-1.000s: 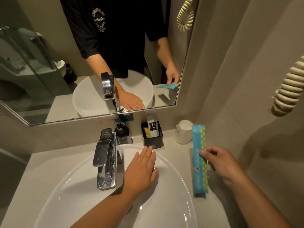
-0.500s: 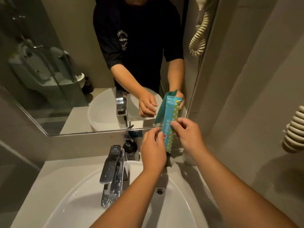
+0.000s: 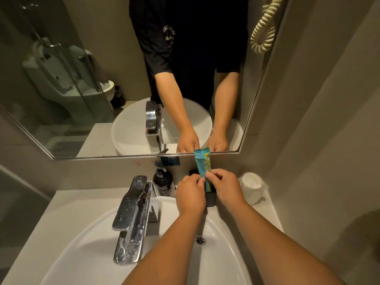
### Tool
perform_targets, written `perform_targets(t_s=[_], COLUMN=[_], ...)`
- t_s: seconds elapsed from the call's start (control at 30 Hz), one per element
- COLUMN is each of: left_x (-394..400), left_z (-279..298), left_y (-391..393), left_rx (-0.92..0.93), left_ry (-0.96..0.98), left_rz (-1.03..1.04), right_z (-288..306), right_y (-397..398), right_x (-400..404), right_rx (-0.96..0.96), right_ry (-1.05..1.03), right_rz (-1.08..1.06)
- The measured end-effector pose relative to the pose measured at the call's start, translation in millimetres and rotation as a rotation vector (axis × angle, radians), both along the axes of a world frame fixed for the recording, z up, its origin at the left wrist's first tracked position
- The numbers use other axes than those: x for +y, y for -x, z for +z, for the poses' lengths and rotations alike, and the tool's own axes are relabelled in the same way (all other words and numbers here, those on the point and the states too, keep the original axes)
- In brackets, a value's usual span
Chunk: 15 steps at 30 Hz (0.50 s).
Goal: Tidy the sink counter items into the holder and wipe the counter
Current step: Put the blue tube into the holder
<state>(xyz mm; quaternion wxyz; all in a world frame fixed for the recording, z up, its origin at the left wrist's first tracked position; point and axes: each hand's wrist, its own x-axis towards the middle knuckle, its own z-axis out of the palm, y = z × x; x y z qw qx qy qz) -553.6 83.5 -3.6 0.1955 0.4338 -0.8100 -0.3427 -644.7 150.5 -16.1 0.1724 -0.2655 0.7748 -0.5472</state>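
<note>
Beige tiled walls close in around a pale desk [image 3: 67, 204] that carries a white basin [image 3: 86, 243], with a wide mirror [image 3: 82, 89] across the back wall reflecting the person's dark shirt and both forearms. A chrome tap [image 3: 131, 219] stands off to the left of the left hand [image 3: 190, 195], spotted with water, and a dark pump bottle [image 3: 163, 182] sits just behind it. Both hands are up at the back of the desk now, pinching the teal packet [image 3: 203, 167] between their fingertips: the left hand grips its left edge, the right hand [image 3: 225, 188] closes on its right edge, and the packet stands upright above them. Half a second ago the packet was higher, up against the mirror; now it has come down, and its lower end drops between the hands into the black holder [image 3: 211, 199], which shows only as a dark wall below the knuckles. A second ago the packet lay flat on the desk under the right hand, while the left hand rested open in the basin. What else is in the holder I cannot tell; the hands cover it. Just right of the right hand sits a white wrapped cup [image 3: 251, 187], apart from it. A coiled cream cord [image 3: 264, 31] hangs high above.
</note>
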Motion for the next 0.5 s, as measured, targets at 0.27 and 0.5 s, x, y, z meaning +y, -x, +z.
perform_targets(t_s=[0.27, 0.5], left_x=[-6, -5], left_z=[-5, 12], left_y=[-2, -10], left_rx=[-0.019, -0.001], left_ry=[-0.005, 0.006], left_rz=[0.024, -0.03], right_z=[-1, 17], right_y=[-1, -6], right_x=[5, 14], right_rx=[-0.001, 0.106], right_ry=[-0.039, -0.091], right_rz=[-0.034, -0.11])
